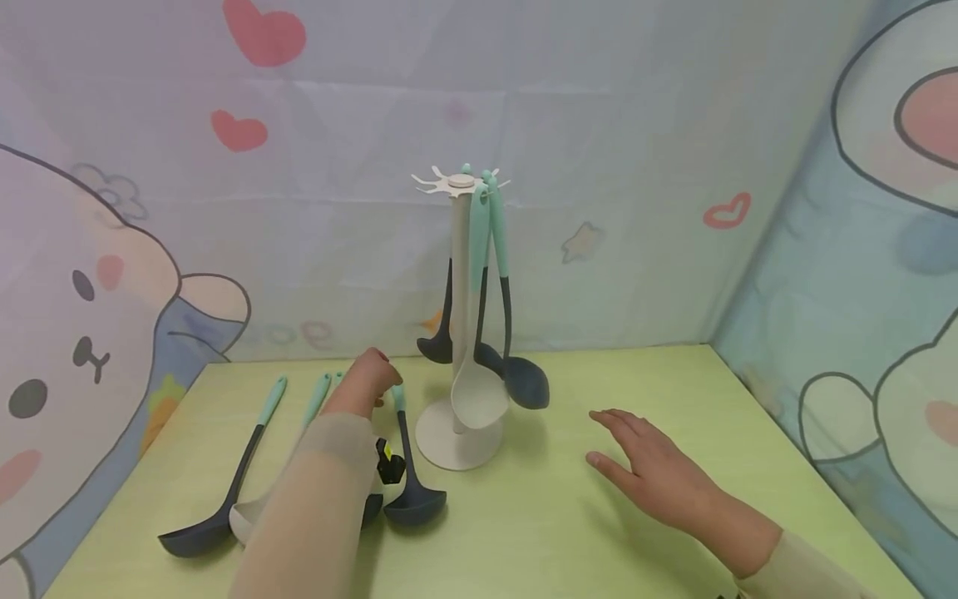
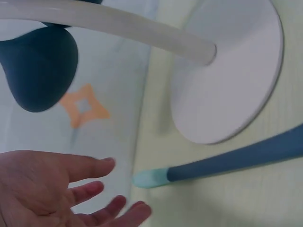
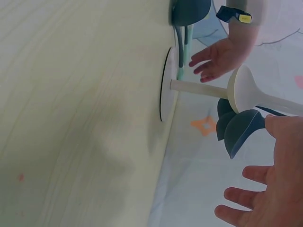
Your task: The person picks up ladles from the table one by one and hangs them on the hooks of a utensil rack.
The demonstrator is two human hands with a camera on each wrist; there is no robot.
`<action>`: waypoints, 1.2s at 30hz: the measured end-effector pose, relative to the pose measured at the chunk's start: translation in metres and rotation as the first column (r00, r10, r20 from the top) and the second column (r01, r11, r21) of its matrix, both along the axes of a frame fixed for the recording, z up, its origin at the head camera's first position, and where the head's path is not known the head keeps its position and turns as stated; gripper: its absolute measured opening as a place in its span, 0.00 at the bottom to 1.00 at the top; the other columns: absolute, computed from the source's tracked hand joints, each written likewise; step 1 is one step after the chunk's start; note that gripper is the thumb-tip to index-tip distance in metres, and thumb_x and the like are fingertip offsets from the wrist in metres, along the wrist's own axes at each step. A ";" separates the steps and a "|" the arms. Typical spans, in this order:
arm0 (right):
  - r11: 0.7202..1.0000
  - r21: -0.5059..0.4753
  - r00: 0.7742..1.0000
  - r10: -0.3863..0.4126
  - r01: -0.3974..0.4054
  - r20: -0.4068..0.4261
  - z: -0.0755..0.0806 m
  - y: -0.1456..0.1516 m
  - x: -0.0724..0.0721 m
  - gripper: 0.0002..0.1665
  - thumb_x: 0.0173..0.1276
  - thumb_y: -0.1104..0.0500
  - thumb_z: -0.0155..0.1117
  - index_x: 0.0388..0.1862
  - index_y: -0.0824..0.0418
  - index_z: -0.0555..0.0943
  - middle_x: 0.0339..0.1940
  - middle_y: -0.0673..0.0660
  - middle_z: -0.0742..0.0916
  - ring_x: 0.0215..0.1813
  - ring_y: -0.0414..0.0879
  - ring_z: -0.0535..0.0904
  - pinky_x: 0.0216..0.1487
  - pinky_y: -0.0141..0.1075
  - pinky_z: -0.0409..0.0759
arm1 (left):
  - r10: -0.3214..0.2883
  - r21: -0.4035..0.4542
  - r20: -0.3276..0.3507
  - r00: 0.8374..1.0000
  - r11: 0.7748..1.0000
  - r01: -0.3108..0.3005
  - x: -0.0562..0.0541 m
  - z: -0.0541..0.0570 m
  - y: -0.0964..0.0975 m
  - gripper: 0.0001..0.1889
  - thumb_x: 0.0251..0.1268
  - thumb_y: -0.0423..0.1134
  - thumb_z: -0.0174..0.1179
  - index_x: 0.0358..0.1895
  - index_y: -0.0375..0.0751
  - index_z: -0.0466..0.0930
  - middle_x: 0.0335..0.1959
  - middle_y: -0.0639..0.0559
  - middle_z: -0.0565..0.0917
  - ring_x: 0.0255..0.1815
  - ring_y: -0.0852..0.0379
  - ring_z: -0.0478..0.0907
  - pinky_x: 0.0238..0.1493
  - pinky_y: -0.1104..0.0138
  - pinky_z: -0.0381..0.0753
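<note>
My left hand (image 1: 365, 384) hovers over the upper handle of a dark ladle (image 1: 416, 506) with a mint grip, lying just left of a white utensil stand (image 1: 441, 445). In the left wrist view its fingers are loosely spread, apart from the mint handle end (image 2: 151, 178), and hold nothing. From the stand hang a white ladle (image 1: 479, 399), a dark spoon-like utensil (image 1: 527, 383) and a dark ladle (image 1: 437, 348); another dark head is partly hidden behind. To the right of the stand, my right hand (image 1: 659, 474) is held above the table, fingers extended, holding nothing.
On the left of the table (image 1: 569, 532) lie another dark ladle (image 1: 196, 537) and a white-headed utensil (image 1: 243, 517). My left forearm partly covers the utensils there. A printed cloth (image 1: 359, 125) stands behind the table and along its sides.
</note>
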State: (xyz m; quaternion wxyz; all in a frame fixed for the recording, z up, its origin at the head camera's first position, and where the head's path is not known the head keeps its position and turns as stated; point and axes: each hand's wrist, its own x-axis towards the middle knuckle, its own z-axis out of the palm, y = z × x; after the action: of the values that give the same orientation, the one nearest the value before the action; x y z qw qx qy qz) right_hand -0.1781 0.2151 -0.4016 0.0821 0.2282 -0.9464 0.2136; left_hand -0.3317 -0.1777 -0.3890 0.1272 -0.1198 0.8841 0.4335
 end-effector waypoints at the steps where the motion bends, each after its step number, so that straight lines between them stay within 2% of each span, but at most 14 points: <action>1: 1.000 0.000 1.000 -0.001 0.001 -0.001 0.000 0.000 0.000 0.35 0.77 0.39 0.52 0.73 0.59 0.66 0.69 0.60 0.73 0.71 0.61 0.67 0.66 0.58 0.65 | -0.003 -0.011 0.027 1.000 1.000 0.003 0.000 -0.001 0.000 0.28 0.72 0.32 0.57 0.71 0.32 0.57 0.44 0.40 0.72 0.29 0.50 0.71 0.33 0.61 0.78; 4: 1.000 0.001 1.000 -0.007 0.007 0.000 -0.001 0.001 0.000 0.36 0.77 0.39 0.52 0.73 0.59 0.66 0.69 0.60 0.73 0.71 0.61 0.67 0.67 0.58 0.65 | -0.027 -0.094 0.113 0.993 0.995 0.037 0.001 -0.003 0.001 0.38 0.72 0.34 0.57 0.78 0.35 0.47 0.43 0.40 0.74 0.17 0.56 0.60 0.24 0.64 0.70; 6: 1.000 0.004 1.000 -0.014 0.014 0.002 -0.001 0.002 0.000 0.36 0.77 0.38 0.52 0.73 0.59 0.66 0.70 0.60 0.73 0.71 0.61 0.66 0.67 0.59 0.65 | -0.032 -0.143 0.149 0.988 0.988 0.054 0.004 -0.002 0.003 0.43 0.73 0.36 0.57 0.79 0.35 0.38 0.54 0.34 0.74 0.17 0.54 0.65 0.23 0.64 0.72; 9: 1.000 0.006 1.000 -0.018 0.018 0.003 -0.002 0.003 -0.001 0.36 0.77 0.38 0.52 0.73 0.59 0.65 0.70 0.60 0.72 0.71 0.61 0.66 0.67 0.59 0.65 | -0.044 -0.192 0.172 0.984 0.978 0.077 0.006 -0.002 0.006 0.44 0.73 0.36 0.57 0.79 0.33 0.34 0.64 0.27 0.69 0.19 0.52 0.71 0.24 0.63 0.75; 14: 1.000 0.007 1.000 -0.021 0.021 0.015 -0.005 0.005 -0.002 0.37 0.76 0.37 0.51 0.73 0.58 0.65 0.70 0.60 0.72 0.71 0.61 0.66 0.67 0.59 0.65 | -0.061 -0.254 0.173 0.983 0.962 0.104 0.004 -0.008 0.014 0.48 0.70 0.36 0.61 0.78 0.30 0.32 0.70 0.26 0.63 0.31 0.47 0.79 0.35 0.60 0.81; 18: 1.000 0.008 1.000 -0.023 0.023 0.017 -0.007 0.006 -0.002 0.37 0.76 0.37 0.51 0.74 0.58 0.65 0.70 0.60 0.72 0.71 0.61 0.66 0.66 0.59 0.65 | -0.070 -0.335 0.155 0.985 0.935 0.119 -0.002 -0.020 0.019 0.50 0.64 0.35 0.66 0.77 0.28 0.37 0.67 0.27 0.68 0.49 0.42 0.79 0.51 0.57 0.79; 20: 1.000 0.009 1.000 -0.024 0.024 0.011 -0.008 0.007 -0.003 0.37 0.76 0.37 0.52 0.73 0.58 0.65 0.70 0.60 0.72 0.71 0.61 0.66 0.67 0.59 0.65 | -0.065 -0.362 0.149 0.987 0.925 0.116 -0.007 -0.027 0.021 0.50 0.60 0.33 0.68 0.76 0.27 0.39 0.60 0.28 0.73 0.49 0.43 0.78 0.51 0.57 0.79; 22: 1.000 0.010 1.000 -0.024 0.024 0.005 -0.008 0.008 -0.003 0.37 0.76 0.38 0.52 0.73 0.59 0.65 0.70 0.60 0.72 0.71 0.61 0.66 0.67 0.59 0.65 | -0.046 -0.351 0.170 0.984 0.931 0.103 -0.014 -0.033 0.023 0.51 0.58 0.30 0.68 0.76 0.27 0.38 0.53 0.29 0.77 0.43 0.44 0.80 0.46 0.59 0.81; 23: 1.000 0.010 1.000 -0.025 0.025 0.002 -0.007 0.008 -0.003 0.37 0.76 0.38 0.53 0.73 0.59 0.65 0.70 0.60 0.72 0.71 0.61 0.66 0.67 0.59 0.64 | -0.045 -0.347 0.181 0.982 0.932 0.107 -0.024 -0.043 0.021 0.53 0.57 0.29 0.68 0.76 0.27 0.36 0.47 0.30 0.79 0.37 0.46 0.80 0.40 0.60 0.81; 26: 1.000 0.012 1.000 -0.023 0.023 0.007 -0.006 0.008 -0.002 0.38 0.76 0.38 0.53 0.73 0.60 0.65 0.70 0.61 0.72 0.71 0.62 0.65 0.67 0.59 0.64 | -0.037 -0.328 0.213 0.976 0.939 0.107 -0.029 -0.045 0.024 0.53 0.57 0.26 0.63 0.76 0.27 0.30 0.37 0.34 0.79 0.24 0.51 0.76 0.28 0.64 0.78; 29: 1.000 0.014 1.000 -0.020 0.020 0.014 -0.005 0.008 -0.002 0.38 0.76 0.38 0.52 0.73 0.60 0.64 0.70 0.61 0.72 0.71 0.62 0.65 0.67 0.59 0.64 | -0.020 -0.279 0.230 0.973 0.956 0.086 -0.023 -0.040 0.025 0.53 0.60 0.25 0.59 0.76 0.30 0.25 0.34 0.34 0.80 0.17 0.54 0.71 0.21 0.66 0.73; 30: 1.000 0.014 1.000 -0.020 0.019 0.017 -0.004 0.008 -0.001 0.38 0.76 0.38 0.52 0.74 0.61 0.64 0.70 0.61 0.72 0.71 0.62 0.65 0.67 0.59 0.63 | -0.009 -0.263 0.226 0.974 0.962 0.070 -0.013 -0.030 0.028 0.51 0.62 0.24 0.57 0.77 0.31 0.26 0.35 0.34 0.80 0.17 0.54 0.71 0.22 0.66 0.73; 31: 1.000 0.016 1.000 -0.020 0.020 0.019 -0.004 0.009 -0.001 0.39 0.76 0.37 0.52 0.74 0.61 0.64 0.70 0.61 0.72 0.71 0.62 0.64 0.67 0.59 0.63 | -0.001 -0.248 0.218 0.976 0.967 0.057 -0.010 -0.027 0.027 0.50 0.64 0.25 0.56 0.77 0.32 0.25 0.35 0.33 0.81 0.16 0.54 0.71 0.21 0.66 0.73; 36: 1.000 0.015 0.999 -0.026 0.026 0.046 -0.005 0.010 0.002 0.40 0.76 0.37 0.52 0.75 0.60 0.63 0.72 0.63 0.70 0.73 0.64 0.61 0.69 0.60 0.60 | 0.042 -0.152 0.123 0.991 0.988 -0.023 -0.002 -0.015 0.023 0.47 0.72 0.28 0.48 0.77 0.40 0.19 0.41 0.32 0.79 0.17 0.52 0.71 0.21 0.63 0.78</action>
State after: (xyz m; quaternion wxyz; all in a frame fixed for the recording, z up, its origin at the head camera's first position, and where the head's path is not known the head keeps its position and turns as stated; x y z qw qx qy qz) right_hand -0.1762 0.2247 -0.4064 0.0613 0.2115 -0.9524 0.2108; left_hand -0.3332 -0.1551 -0.4041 0.1663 -0.1708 0.9024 0.3590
